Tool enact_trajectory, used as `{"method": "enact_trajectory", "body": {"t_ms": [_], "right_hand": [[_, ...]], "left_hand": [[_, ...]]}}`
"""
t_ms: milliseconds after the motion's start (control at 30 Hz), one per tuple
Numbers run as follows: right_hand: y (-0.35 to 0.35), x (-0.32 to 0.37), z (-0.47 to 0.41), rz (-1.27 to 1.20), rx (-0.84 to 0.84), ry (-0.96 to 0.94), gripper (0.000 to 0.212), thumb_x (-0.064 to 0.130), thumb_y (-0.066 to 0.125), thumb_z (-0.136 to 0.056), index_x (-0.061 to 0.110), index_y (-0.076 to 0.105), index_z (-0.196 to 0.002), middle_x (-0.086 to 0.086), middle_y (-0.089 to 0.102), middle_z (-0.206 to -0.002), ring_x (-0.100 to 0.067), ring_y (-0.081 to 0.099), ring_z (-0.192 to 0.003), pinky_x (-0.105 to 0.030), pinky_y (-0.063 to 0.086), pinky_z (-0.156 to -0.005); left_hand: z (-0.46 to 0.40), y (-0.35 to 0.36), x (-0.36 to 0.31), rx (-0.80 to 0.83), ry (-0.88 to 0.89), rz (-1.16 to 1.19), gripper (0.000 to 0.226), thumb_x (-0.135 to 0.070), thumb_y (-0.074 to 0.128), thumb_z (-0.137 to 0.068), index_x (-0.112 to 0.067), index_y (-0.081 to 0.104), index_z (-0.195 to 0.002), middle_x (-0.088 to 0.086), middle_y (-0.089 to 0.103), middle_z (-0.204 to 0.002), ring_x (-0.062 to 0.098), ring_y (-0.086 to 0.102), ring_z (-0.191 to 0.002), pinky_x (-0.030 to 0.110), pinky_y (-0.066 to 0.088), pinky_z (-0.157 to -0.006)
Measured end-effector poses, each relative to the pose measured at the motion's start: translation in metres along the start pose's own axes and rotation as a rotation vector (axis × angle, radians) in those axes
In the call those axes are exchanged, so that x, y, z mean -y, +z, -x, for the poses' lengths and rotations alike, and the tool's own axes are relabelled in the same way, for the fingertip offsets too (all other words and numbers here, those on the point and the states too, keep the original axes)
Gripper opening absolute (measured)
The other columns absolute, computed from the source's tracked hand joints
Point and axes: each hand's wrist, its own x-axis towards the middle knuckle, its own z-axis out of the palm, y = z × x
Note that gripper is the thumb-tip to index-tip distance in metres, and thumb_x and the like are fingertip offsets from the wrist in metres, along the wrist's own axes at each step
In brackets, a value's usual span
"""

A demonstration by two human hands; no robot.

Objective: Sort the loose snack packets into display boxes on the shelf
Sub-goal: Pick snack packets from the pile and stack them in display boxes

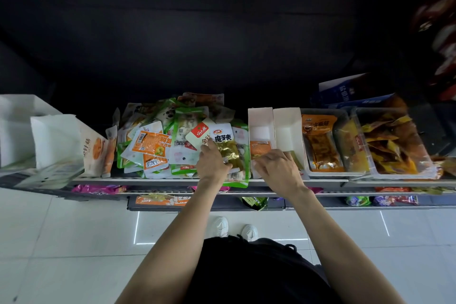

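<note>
Seen from above, a person stands at a shelf (172, 179) where a heap of loose packets (158, 140) lies left of centre, with two white boxes (261, 118) just to its right and clear trays (328, 173) of orange and yellow snacks beyond them. The left hand (212, 163) rests on the heap's right edge, fingers pinching a white packet with a red label (198, 132) beside a white-and-gold one. The right hand (277, 170) reaches over the front of the boxes, fingers curled on a packet, mostly hidden; an orange packet (260, 147) lies in the left box.
</note>
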Motion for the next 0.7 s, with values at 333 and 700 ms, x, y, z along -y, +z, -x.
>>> {"method": "enact_trajectory", "body": {"t_ms": [333,700], "right_hand": [[-0.009,0.014,0.002,-0.235,-0.323,-0.036,0.024,0.022,0.059,-0.09,0.014,0.065,-0.112,-0.006,0.069,-0.105,-0.029,0.06,-0.103,-0.039,0.048,-0.085],[-0.066,0.004,0.014,-1.301,-0.133,0.535,0.048,0.02,0.071,-0.084,0.006,0.054,-0.127,-0.011,0.062,-0.113,-0.019,0.068,-0.081,-0.021,0.056,-0.057]], "left_hand": [[0.01,-0.024,0.017,-0.025,0.079,0.597,0.012,-0.019,0.067,-0.087,-0.011,0.065,-0.096,-0.002,0.068,-0.087,0.02,0.066,-0.081,0.023,0.053,-0.071],[0.046,-0.067,0.012,-0.632,1.332,0.025,0.015,-0.016,0.069,-0.08,-0.013,0.074,-0.095,0.002,0.068,-0.079,0.011,0.052,-0.08,0.021,0.046,-0.069]]}}
